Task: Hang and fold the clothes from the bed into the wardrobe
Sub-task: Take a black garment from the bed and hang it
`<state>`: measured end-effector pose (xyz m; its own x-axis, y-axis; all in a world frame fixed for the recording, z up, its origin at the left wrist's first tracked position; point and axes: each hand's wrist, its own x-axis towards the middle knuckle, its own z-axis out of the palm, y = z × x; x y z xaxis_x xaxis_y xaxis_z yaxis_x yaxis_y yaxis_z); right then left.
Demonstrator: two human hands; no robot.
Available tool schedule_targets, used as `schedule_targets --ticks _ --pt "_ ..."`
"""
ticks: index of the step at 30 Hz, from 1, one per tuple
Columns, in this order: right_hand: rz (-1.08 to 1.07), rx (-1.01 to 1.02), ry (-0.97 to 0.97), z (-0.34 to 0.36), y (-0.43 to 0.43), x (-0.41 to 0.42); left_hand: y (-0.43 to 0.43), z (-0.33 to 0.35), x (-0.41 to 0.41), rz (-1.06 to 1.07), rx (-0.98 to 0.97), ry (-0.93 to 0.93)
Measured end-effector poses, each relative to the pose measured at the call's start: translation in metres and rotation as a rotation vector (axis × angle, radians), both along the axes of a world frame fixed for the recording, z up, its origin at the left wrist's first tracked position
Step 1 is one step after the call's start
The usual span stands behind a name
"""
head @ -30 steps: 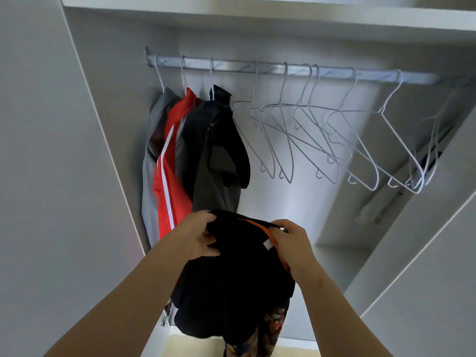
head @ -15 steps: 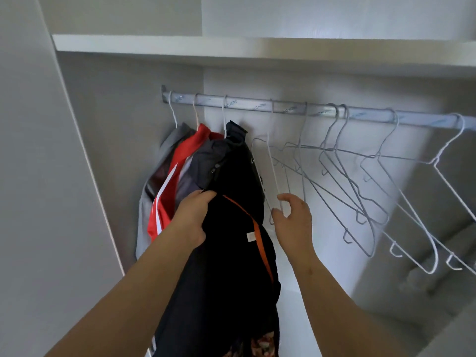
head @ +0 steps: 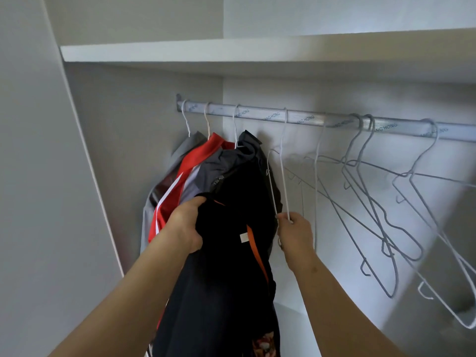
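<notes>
Black garment point(head: 226, 253) at lower centre of the frame, hanging long and slack toward the bottom edge, an orange strip and a small white label showing. Gripped near its top by the left hand point(head: 185, 228), fingers curled deep into the cloth, thumb underneath. Not yet on any hanger.

Right hand point(head: 296, 233) just right of it, fingertips pinched round the lower wires of a white hanger point(head: 283, 176), hook over the rail point(head: 309, 119) in the upper middle. Left of that, three filled hooks with grey, red and dark jackets point(head: 190, 171) packed close, touching the garment. Right of it, a row of bare hangers point(head: 360, 124), tilted and overlapping, arms crossed over one another.

Next, by the look of it: white hanger off the rail, then into the neck of the garment.

Likely trouble:
- Hook catching on the rail if pulled down instead of lifted.
- Thin wire twisting under so low a pinch.
- Neighbouring bare hangers dragged along by crossed arms.
- One-handed hold on a long bundle, apt to slide loose and drop.
- Dark jacket close behind, easy to snag with the hook.
</notes>
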<state>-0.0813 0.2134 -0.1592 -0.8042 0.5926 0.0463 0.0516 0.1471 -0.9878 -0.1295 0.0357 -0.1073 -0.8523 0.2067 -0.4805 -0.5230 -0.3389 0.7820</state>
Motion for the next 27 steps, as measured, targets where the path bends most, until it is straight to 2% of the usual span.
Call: schedule_targets --ticks 10,19,27 --pt "-0.102 -0.043 0.21 0.017 -0.006 -0.006 0.0 -0.003 -0.003 -0.013 -0.015 -0.003" --pt "-0.165 -0.047 0.221 0.012 -0.031 0.03 -0.018 -0.018 0.011 -0.116 -0.031 0.0" --pt "-0.271 0.022 0.248 0.063 -0.046 0.044 -0.044 -0.013 0.038 -0.235 -0.061 -0.013"
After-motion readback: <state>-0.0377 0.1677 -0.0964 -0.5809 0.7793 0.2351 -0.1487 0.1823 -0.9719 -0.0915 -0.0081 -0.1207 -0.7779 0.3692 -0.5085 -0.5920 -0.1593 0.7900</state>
